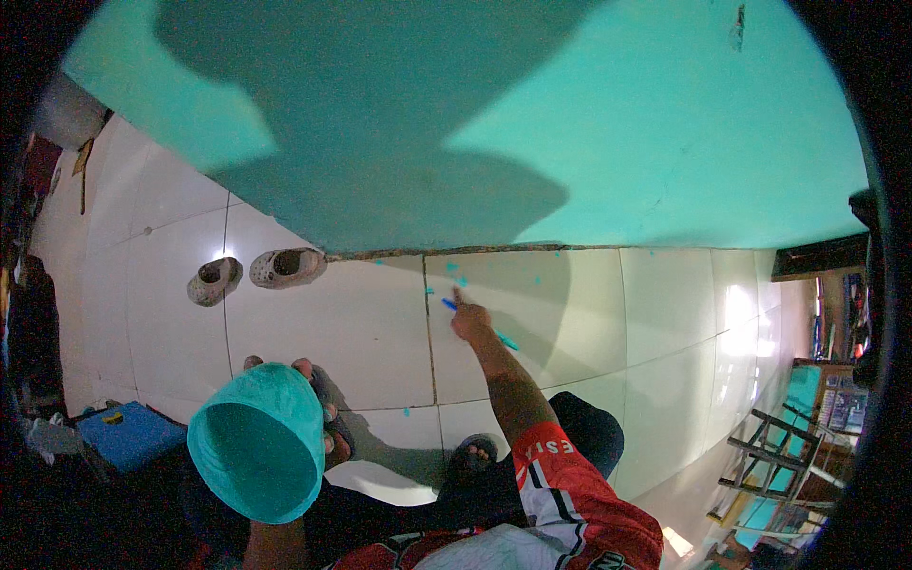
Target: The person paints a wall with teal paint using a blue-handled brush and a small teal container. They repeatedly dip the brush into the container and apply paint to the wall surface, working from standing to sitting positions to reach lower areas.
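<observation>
My left hand point(303, 368) holds a turquoise paint-coated container point(256, 385) from beneath, with its round mouth tilted toward me. Most of that hand is hidden behind the container; only fingertips show past its far side. Low over the tiled floor point(356, 320), my right hand point(472, 322) grips a slim tool, probably a paintbrush point(507, 342), with a blue end and a turquoise end sticking out on either side. One finger of this hand points at turquoise paint spots point(462, 282) on the tile; whether it touches them I cannot tell.
A turquoise wall point(677, 142) rises just ahead, carrying my shadow. Two perforated clogs point(288, 267) stand by its base. My sandalled feet point(476, 450) are on the tiles. A blue object point(132, 434) lies at left, and a ladder-like dark frame point(773, 452) stands at far right.
</observation>
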